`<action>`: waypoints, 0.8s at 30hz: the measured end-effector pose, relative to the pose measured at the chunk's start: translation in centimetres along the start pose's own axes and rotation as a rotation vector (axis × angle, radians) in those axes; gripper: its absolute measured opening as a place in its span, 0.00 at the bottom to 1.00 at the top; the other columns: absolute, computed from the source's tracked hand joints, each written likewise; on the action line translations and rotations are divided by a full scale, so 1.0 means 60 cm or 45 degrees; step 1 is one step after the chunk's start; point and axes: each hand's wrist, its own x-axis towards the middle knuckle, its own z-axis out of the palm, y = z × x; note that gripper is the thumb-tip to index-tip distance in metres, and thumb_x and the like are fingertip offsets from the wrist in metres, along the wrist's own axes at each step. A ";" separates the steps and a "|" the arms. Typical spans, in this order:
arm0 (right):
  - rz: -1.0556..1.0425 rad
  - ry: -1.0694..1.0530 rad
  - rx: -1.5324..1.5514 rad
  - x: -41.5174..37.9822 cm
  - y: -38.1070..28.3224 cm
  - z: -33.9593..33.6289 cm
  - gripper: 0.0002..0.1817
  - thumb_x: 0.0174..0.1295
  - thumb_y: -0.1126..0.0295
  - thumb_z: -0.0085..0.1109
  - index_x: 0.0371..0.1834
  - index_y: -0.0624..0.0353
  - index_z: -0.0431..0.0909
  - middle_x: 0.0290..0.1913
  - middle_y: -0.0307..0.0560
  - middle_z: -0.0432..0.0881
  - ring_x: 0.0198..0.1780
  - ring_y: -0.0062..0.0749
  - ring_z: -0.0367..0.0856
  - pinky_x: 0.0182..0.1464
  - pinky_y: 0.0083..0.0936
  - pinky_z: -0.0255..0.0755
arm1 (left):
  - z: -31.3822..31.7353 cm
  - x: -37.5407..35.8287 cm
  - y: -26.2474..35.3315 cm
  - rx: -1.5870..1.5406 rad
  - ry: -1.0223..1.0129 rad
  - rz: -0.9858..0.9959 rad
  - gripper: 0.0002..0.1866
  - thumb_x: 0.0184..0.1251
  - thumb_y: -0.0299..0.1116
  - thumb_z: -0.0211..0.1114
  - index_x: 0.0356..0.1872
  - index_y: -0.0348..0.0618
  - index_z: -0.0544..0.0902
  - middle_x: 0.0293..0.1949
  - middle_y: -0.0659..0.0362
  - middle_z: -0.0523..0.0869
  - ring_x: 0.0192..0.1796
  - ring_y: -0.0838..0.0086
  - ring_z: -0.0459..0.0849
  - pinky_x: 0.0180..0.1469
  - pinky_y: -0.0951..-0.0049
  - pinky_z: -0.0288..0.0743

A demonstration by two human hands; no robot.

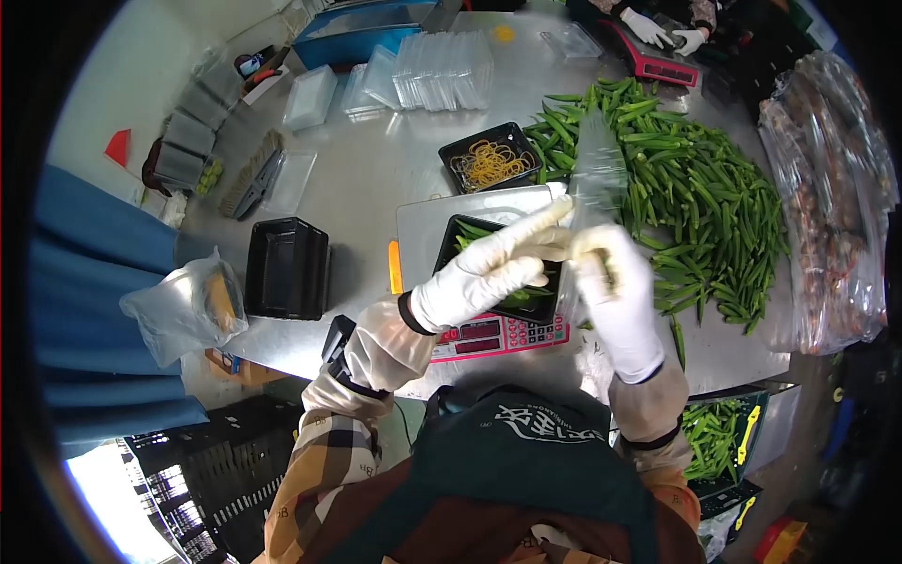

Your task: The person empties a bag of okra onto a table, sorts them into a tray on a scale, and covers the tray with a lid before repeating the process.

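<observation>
Both hands in white gloves, over the near middle of the counter [362, 174].

Left hand [479, 280]: palm down above the black tray [454, 246], fingers spread and reaching right, hiding part of the tray. Right hand [615, 287]: just right of the tray, fingers curled in beside the left fingertips, at the near end of a clear plastic sheet [599, 164]. Sheet blurred, extends away over the okra pile; cannot tell whether the right fingers pinch it or whether the left fingers touch it.

Black tray: on the metal plate of the scale [423, 226], some green okra [521, 301] inside. Scale's red key panel on the near side; display digits unreadable. Orange strip [395, 267] at the plate's left edge.

Beyond the scale: dark dish [453, 152] of yellow rubber bands [492, 164]. Right: large okra pile [700, 179], spread from the far side toward the near edge. Left: stacked black trays [274, 268], apart from the scale. Far side, left of middle: clear plastic lids [443, 70] in a row.

Far right: another person's gloved hands [646, 28] at a second red scale [662, 69]. Right edge: large plastic bags [827, 202], contents brownish. Below the counter, near right: crate [749, 428] with more okra.
</observation>
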 end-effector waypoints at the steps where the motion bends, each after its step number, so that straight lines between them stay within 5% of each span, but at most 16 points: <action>1: 0.033 -0.071 -0.069 0.007 -0.016 0.016 0.04 0.66 0.72 0.56 0.40 0.60 0.77 0.34 0.44 0.81 0.30 0.29 0.78 0.36 0.25 0.73 | -0.001 -0.001 -0.019 0.060 0.047 0.043 0.39 0.75 0.44 0.59 0.77 0.36 0.53 0.71 0.52 0.68 0.69 0.70 0.70 0.68 0.69 0.65; 4: -0.186 -0.069 -0.276 0.024 -0.023 0.043 0.05 0.64 0.73 0.60 0.40 0.59 0.77 0.34 0.44 0.81 0.31 0.32 0.80 0.34 0.27 0.72 | 0.009 0.010 -0.013 -0.066 0.217 0.090 0.37 0.74 0.40 0.61 0.76 0.34 0.54 0.69 0.53 0.71 0.68 0.73 0.70 0.70 0.71 0.60; 8: -0.104 -0.091 0.010 0.036 -0.007 0.052 0.07 0.64 0.77 0.59 0.44 0.60 0.77 0.37 0.44 0.82 0.32 0.28 0.80 0.35 0.24 0.73 | -0.036 0.000 -0.032 -0.030 0.347 0.099 0.31 0.78 0.42 0.54 0.73 0.35 0.60 0.66 0.49 0.73 0.66 0.65 0.75 0.63 0.66 0.74; 10: 0.080 -0.033 0.168 0.036 -0.017 0.041 0.06 0.69 0.76 0.54 0.46 0.63 0.75 0.39 0.41 0.81 0.34 0.20 0.76 0.38 0.20 0.72 | -0.063 0.003 -0.011 -0.026 0.473 0.103 0.23 0.80 0.40 0.49 0.68 0.36 0.67 0.58 0.49 0.80 0.58 0.64 0.81 0.51 0.66 0.84; 12: 0.174 0.154 0.346 0.040 -0.025 0.021 0.07 0.72 0.73 0.51 0.47 0.64 0.74 0.34 0.41 0.78 0.31 0.20 0.73 0.39 0.21 0.73 | -0.144 -0.014 -0.026 0.280 0.829 0.136 0.20 0.81 0.40 0.47 0.62 0.35 0.71 0.56 0.47 0.81 0.53 0.64 0.85 0.51 0.69 0.83; 13: 0.138 0.201 0.370 0.049 -0.011 -0.019 0.08 0.74 0.71 0.50 0.47 0.64 0.74 0.32 0.40 0.76 0.30 0.20 0.71 0.39 0.22 0.73 | -0.303 -0.057 -0.065 0.232 1.146 0.410 0.15 0.80 0.33 0.49 0.58 0.36 0.74 0.47 0.51 0.85 0.43 0.72 0.85 0.42 0.73 0.81; 15: 0.191 0.172 0.432 0.032 0.017 -0.063 0.13 0.76 0.61 0.48 0.46 0.62 0.71 0.30 0.38 0.71 0.28 0.18 0.69 0.39 0.26 0.75 | -0.395 -0.088 -0.031 0.756 1.636 0.464 0.14 0.80 0.32 0.47 0.57 0.38 0.75 0.43 0.56 0.85 0.37 0.77 0.83 0.37 0.79 0.77; 16: 0.268 0.162 0.522 0.030 0.022 -0.072 0.13 0.77 0.63 0.48 0.47 0.62 0.72 0.28 0.37 0.71 0.27 0.18 0.67 0.35 0.22 0.73 | -0.490 -0.131 -0.051 0.813 1.650 0.515 0.19 0.77 0.35 0.53 0.63 0.39 0.72 0.51 0.49 0.83 0.46 0.68 0.84 0.48 0.68 0.79; 19: 0.412 -0.101 0.348 0.029 0.024 -0.074 0.11 0.76 0.67 0.46 0.48 0.63 0.77 0.24 0.32 0.69 0.23 0.15 0.64 0.28 0.14 0.62 | -0.500 -0.128 -0.041 2.384 2.118 -0.392 0.31 0.70 0.35 0.61 0.71 0.38 0.64 0.64 0.41 0.73 0.63 0.55 0.75 0.64 0.56 0.70; 21: 0.629 -0.385 0.521 0.022 0.038 -0.048 0.12 0.76 0.70 0.47 0.53 0.63 0.78 0.26 0.30 0.68 0.24 0.11 0.61 0.27 0.12 0.59 | -0.420 -0.105 -0.027 2.293 1.639 0.293 0.43 0.62 0.35 0.68 0.76 0.38 0.55 0.73 0.39 0.60 0.74 0.49 0.61 0.73 0.52 0.55; 22: 0.664 -0.565 0.537 0.021 0.050 -0.026 0.13 0.76 0.72 0.46 0.55 0.65 0.78 0.27 0.29 0.68 0.25 0.12 0.60 0.28 0.12 0.57 | -0.343 -0.075 -0.009 1.962 1.333 0.476 0.41 0.66 0.42 0.68 0.74 0.35 0.59 0.70 0.43 0.67 0.71 0.51 0.66 0.74 0.55 0.55; 23: 0.719 -0.718 0.768 0.024 0.045 -0.006 0.14 0.75 0.74 0.45 0.57 0.65 0.78 0.27 0.29 0.67 0.26 0.12 0.59 0.29 0.12 0.57 | -0.265 -0.058 -0.008 1.253 1.044 0.364 0.41 0.66 0.42 0.69 0.74 0.37 0.59 0.72 0.44 0.65 0.72 0.52 0.64 0.75 0.55 0.53; 24: 0.730 -0.816 0.723 0.023 0.054 0.015 0.14 0.74 0.75 0.46 0.57 0.64 0.78 0.28 0.30 0.69 0.27 0.12 0.61 0.29 0.12 0.58 | -0.212 -0.048 -0.004 1.020 0.659 0.352 0.36 0.68 0.37 0.67 0.73 0.38 0.62 0.70 0.45 0.68 0.68 0.57 0.72 0.70 0.57 0.63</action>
